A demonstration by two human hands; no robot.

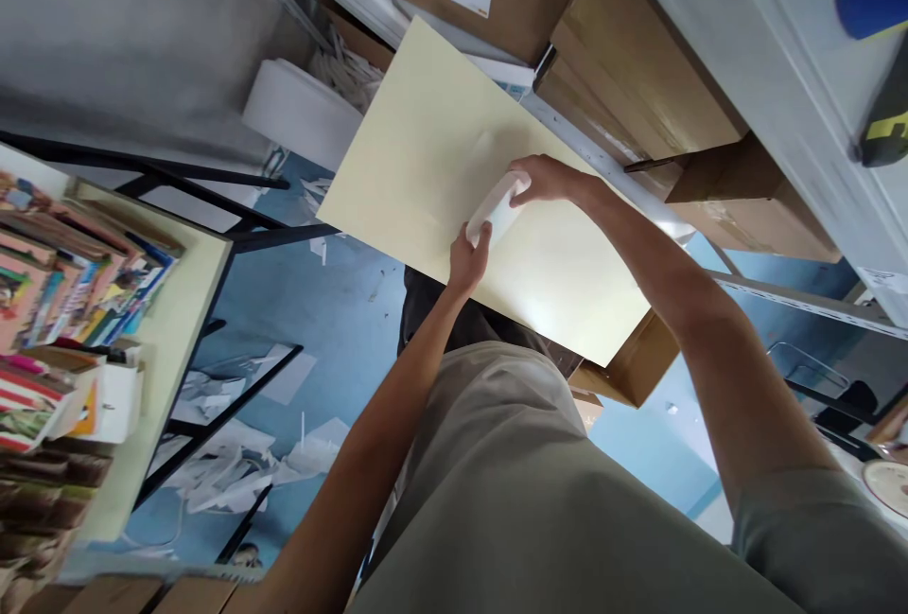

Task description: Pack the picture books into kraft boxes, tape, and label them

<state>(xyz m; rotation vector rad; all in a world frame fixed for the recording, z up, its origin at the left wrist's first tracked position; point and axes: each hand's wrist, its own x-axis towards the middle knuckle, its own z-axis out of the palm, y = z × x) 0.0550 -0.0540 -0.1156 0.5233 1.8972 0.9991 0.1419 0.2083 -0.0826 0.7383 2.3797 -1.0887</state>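
Observation:
A white cylinder-shaped roll is held at a slant over a pale yellow board. My left hand is closed round its lower end, with the thumb along the side. At the upper end, the fingers of my right hand curl over the roll. What the roll is made of I cannot tell. The flat board spans the space in front of my body, and its near edge is close to my waist. Its surface is glossy and reflects light at the right.
Cardboard boxes sit on shelving beyond the board, with an open carton under its right corner. A black-framed table holds books at the left. Paper scraps litter the blue floor. A white bin stands behind.

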